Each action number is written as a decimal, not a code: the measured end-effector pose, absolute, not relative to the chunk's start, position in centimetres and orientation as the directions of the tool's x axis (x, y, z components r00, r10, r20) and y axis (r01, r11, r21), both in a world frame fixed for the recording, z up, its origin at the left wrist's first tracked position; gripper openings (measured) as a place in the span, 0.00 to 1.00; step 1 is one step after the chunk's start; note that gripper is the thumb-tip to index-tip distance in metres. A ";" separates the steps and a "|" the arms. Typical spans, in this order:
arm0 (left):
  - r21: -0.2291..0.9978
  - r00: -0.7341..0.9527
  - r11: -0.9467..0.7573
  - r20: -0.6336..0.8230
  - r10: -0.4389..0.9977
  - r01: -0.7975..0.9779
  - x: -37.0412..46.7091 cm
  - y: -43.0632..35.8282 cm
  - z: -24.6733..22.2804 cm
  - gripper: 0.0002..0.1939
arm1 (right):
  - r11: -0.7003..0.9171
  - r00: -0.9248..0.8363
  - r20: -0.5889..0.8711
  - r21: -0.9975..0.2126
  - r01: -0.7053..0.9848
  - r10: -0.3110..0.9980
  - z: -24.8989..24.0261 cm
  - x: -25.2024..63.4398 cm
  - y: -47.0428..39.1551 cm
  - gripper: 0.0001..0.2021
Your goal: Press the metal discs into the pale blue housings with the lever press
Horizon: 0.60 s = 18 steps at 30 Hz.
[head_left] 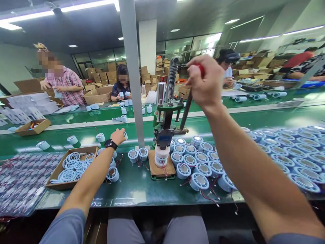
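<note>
My right hand [204,81] is wrapped round the red knob [200,69] at the top of the lever [186,110] of a hand press [166,113]. Under the press head, a white and light-blue round housing [161,158] stands on the brown base plate [153,169], its thin wires hanging forward. Left of the press, my left hand [118,136], with a black watch on the wrist, is closed on a light-blue round housing [125,135], mostly covered by the fingers. Below that forearm stand more housings [112,174], partly hidden.
A cardboard box [57,184] of light-blue rings lies at left, beside a sheet of wired parts [22,179]. Many housings [201,169] crowd the bench right of the press. A grey post [132,67] rises behind it. Other people work across the green conveyor [83,134].
</note>
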<state>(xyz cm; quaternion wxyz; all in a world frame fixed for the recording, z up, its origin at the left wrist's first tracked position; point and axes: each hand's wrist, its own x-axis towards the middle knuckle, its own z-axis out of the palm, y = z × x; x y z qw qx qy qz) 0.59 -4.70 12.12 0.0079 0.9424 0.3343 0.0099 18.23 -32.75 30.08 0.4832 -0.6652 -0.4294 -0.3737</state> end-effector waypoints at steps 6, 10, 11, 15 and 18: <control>-0.100 0.851 -0.859 -0.119 0.512 0.503 -7.6 -13.1 13.1 0.18 | -0.152 0.273 0.930 -0.241 0.958 0.245 24.0 15.5 -34.5 0.24; -0.055 0.811 -0.831 -0.191 0.553 0.553 -10.2 -18.8 8.8 0.20 | -0.035 0.491 0.871 -0.491 0.870 -0.005 9.3 8.5 -34.4 0.27; -0.028 0.804 -0.819 -0.175 0.569 0.574 -10.3 -19.7 7.7 0.21 | -0.042 0.582 0.812 -0.581 0.813 0.030 5.9 7.3 -33.8 0.30; 0.127 0.824 -0.816 -0.016 0.567 0.564 -10.8 -19.4 5.7 0.23 | -0.125 0.819 0.533 -0.817 0.563 0.211 -1.4 5.8 -30.7 0.45; 0.173 0.763 -0.776 0.147 0.629 0.606 -13.0 -14.8 7.2 0.17 | -0.120 0.884 0.442 -0.879 0.461 0.154 -1.5 6.7 -29.5 0.49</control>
